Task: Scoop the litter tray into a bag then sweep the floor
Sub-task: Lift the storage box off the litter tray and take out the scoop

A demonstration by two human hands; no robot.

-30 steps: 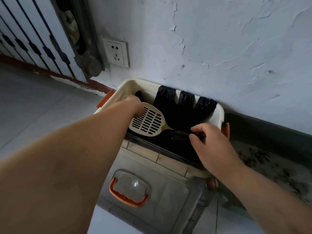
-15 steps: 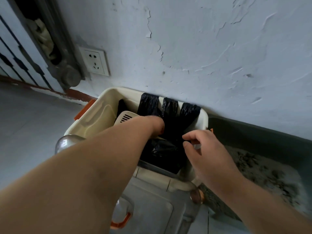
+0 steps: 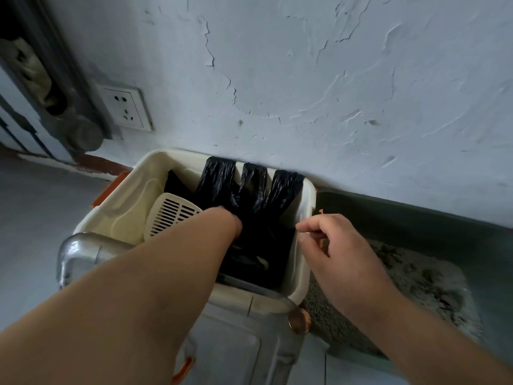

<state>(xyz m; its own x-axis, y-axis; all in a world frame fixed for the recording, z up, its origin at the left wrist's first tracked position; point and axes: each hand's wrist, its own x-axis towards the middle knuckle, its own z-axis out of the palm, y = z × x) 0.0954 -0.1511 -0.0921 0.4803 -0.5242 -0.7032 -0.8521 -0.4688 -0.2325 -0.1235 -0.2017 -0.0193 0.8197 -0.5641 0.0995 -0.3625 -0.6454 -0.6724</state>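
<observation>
1. Head view: a person's left hand [image 3: 225, 223] reaches among black bags [image 3: 251, 187] in a cream bin [image 3: 125, 212]. Its fingers are hidden, so its grip cannot be told. The right hand [image 3: 336, 245] hovers at the rim, fingers loosely curled, apparently empty.
2. Beside the bin, the litter tray [image 3: 388, 215] sits on the floor; the scoop [image 3: 172, 218] leans inside the bin.
3. A blind tug could tear a draped bag or drag several out.

Cracked pale wall [image 3: 305, 79] – white socket [image 3: 126, 108] – grey tiled floor [image 3: 33, 207].

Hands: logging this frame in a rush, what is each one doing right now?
Left hand: down among the black bags, fingers hidden; cannot tell.
Right hand: loosely curled by the bin, holding nothing.
</observation>
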